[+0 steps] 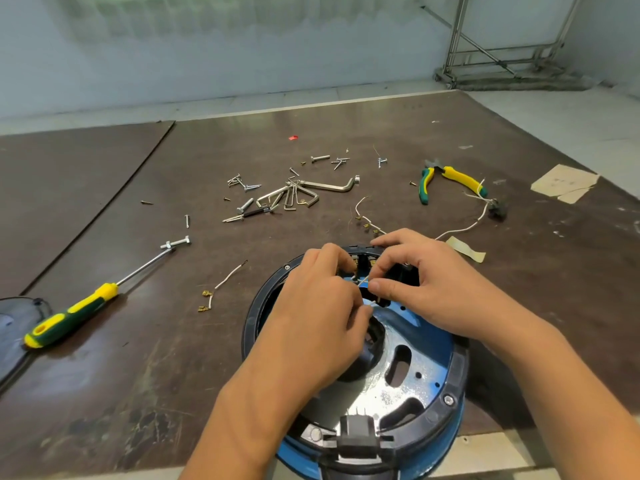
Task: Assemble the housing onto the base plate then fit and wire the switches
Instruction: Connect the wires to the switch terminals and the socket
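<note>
A round black housing (459, 372) sits on a blue base plate (424, 334) at the table's near edge. Black switches (363, 263) are set in the housing's far rim. Both my hands work over that rim. My left hand (322, 303) pinches a thin white wire (362, 281) between thumb and fingers. My right hand (426, 282) pinches the same wire close to the switches. A black plug-like part (356, 433) stands at the housing's near rim. The wire's ends are hidden by my fingers.
On the brown table lie a yellow-green screwdriver (74, 315) at the left, yellow-green pliers (446, 180) at the right, hex keys (294, 197) and several loose bolts (176, 242), a spare wire with brass terminals (216, 289), and a dark cover (14, 327) at the left edge.
</note>
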### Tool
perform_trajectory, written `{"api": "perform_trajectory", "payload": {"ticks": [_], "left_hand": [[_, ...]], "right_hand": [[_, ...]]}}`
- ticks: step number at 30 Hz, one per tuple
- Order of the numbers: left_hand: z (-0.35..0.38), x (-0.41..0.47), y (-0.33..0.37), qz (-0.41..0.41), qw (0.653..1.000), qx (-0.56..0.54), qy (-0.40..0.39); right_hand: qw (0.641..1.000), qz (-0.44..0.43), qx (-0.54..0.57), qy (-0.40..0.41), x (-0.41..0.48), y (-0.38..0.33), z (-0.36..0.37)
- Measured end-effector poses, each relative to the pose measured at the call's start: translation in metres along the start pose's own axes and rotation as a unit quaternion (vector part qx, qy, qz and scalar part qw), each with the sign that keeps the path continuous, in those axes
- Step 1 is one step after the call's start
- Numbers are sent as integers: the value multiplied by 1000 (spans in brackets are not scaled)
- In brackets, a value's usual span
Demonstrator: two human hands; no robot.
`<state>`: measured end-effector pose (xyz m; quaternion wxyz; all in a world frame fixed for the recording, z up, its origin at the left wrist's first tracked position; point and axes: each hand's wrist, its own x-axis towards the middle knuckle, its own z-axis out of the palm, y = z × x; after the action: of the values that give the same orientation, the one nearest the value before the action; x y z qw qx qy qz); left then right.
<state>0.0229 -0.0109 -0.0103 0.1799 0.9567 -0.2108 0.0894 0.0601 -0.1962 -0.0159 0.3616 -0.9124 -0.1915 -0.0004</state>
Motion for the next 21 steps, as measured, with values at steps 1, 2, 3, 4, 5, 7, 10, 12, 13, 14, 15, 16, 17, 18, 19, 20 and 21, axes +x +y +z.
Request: {"api": "perform_trajectory", "payload": {"ticks": [1,2,3,4,5,7,10,12,13,14,15,16,17,18,19,20,21], "left_hand": [[0,0,0,-4,1000,4,1],[0,1,0,-6,1000,5,1],[0,1,1,-7,1000,3,0],[0,2,1,-7,1000,-1,-2],[1,2,2,-11,1000,-5,-4],[1,2,3,-29,999,-15,-7],[2,3,4,-48,999,-7,-11],[3,4,2,-42,999,2,-3],[4,5,1,-37,999,4,0],[4,6,0,-31,1000,6,0],[4,8,-1,-25,1000,8,-3],[4,10,-2,-21,1000,12,-6],[3,13,-3,-17,1000,20,-7],[1,16,-4,-13,999,30,-6],[0,19,-5,-7,999,41,-3],[-2,22,-5,5,999,54,0],[-4,24,-6,19,998,64,3]], "right_hand": [[1000,-4,8,5,0,1,0],[1000,-7,17,10,0,2,0],[1000,-6,25,12,0,3,-1],[999,-1,31,13,-1,3,-1],[999,4,34,11,-1,3,-1],[999,11,40,3,-1,5,-2],[999,21,38,-15,-1,7,-2],[999,20,27,-17,-1,7,-2],[1000,17,20,-15,-1,6,-1],[1000,13,11,-11,0,5,0],[1000,9,-1,-5,0,4,1],[1000,4,-14,-1,-1,4,1],[1000,1,-25,1,-1,3,1],[999,-2,-32,1,-1,3,1],[999,-6,-34,-1,-1,2,1],[999,-10,-33,-5,0,2,1],[999,-14,-31,-8,0,2,1]]}}
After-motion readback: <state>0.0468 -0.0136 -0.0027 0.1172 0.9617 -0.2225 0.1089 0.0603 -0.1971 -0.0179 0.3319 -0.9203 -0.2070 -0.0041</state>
